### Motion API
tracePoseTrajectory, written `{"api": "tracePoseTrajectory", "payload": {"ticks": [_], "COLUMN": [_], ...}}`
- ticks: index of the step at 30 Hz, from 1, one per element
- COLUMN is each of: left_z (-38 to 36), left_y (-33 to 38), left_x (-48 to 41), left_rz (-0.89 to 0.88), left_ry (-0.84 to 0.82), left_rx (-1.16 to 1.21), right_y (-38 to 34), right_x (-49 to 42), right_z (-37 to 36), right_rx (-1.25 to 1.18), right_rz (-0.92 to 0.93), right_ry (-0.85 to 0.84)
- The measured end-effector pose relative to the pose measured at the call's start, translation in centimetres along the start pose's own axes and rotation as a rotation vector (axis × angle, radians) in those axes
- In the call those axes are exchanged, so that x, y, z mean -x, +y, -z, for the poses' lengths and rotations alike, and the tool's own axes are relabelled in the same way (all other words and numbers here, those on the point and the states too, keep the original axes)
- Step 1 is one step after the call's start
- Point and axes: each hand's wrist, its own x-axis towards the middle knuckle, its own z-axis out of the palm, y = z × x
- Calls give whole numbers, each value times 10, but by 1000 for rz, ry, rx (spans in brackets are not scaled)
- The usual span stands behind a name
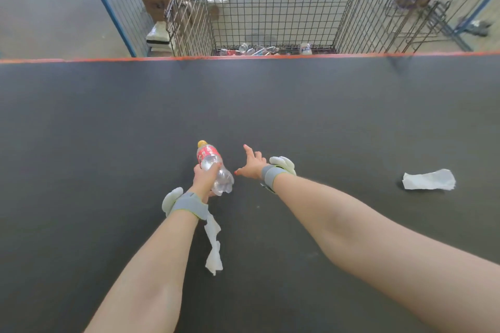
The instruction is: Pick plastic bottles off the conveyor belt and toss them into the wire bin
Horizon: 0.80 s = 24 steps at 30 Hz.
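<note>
A: Left hand (204,178)?
B: Fingers wrapped round a clear bottle (215,170), red label, yellow cap pointing far. Held over the near-centre of the belt (108,130).
A: Right hand (251,165)?
B: Fingers spread, nothing in it, just right of the bottle, not touching.
A: Bin?
B: Wire bin (270,3) past the belt's far edge, several bottles (254,49) on its floor. Paper scraps on belt: one near (213,246), one right (428,180).
</note>
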Motion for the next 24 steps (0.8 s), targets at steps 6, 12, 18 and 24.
{"api": "tracePoseTrajectory", "payload": {"ticks": [6,12,18,24], "left_z": [-70,-129,-135,-93], "left_y": [89,269,286,134], "left_x": [-75,-177,-227,-199], "left_rz": [94,-160,-341,-277], "left_ry": [-124,-346,30,81], "left_rx": [85,197,-392,-1040], "right_y": [-22,-72,-74,1], "right_x": [-77,-200,-260,-226], "right_z": [100,242,275,159], "right_rx": [-224,-532,-394,-121], "right_rz": [-54,37,166,-76], "right_ry": [87,324,443,160]}}
